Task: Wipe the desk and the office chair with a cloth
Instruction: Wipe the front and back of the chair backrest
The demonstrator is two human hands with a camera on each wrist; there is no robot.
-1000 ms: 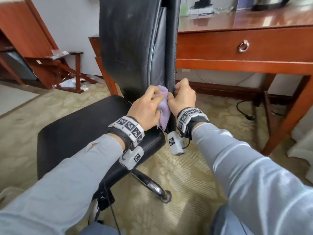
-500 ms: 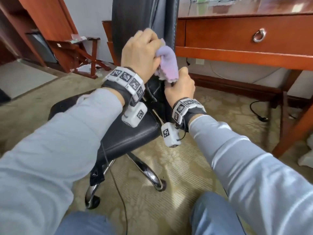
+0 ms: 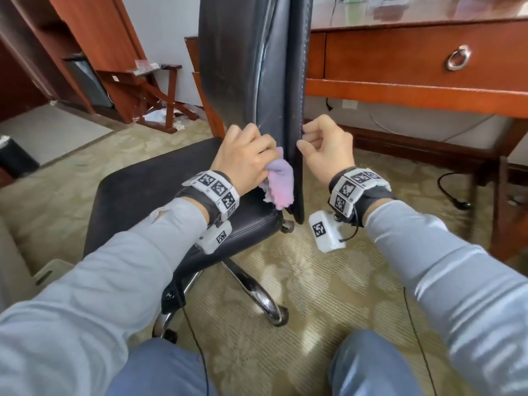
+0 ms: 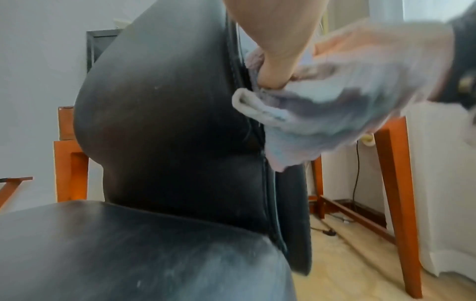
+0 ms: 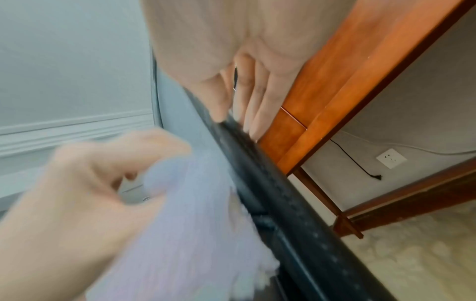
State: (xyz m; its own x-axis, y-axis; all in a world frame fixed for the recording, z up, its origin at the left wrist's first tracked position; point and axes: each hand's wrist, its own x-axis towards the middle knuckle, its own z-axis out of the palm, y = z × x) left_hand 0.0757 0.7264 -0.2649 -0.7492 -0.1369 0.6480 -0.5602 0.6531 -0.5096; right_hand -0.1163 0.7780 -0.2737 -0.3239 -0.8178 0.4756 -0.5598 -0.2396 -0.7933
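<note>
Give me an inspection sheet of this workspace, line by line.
Surface: wooden desk, top mostly out of view.
Job's things: purple cloth against the black office chair backrest edge.
Clutter: papers on the floor by a wooden stand.
Grippers: left hand grips the cloth; right hand pinches the backrest's rear edge.
Cables: black cord on the carpet under the desk; thin wires from the wrist cameras.
Surroundings: patterned carpet, wall socket.
</note>
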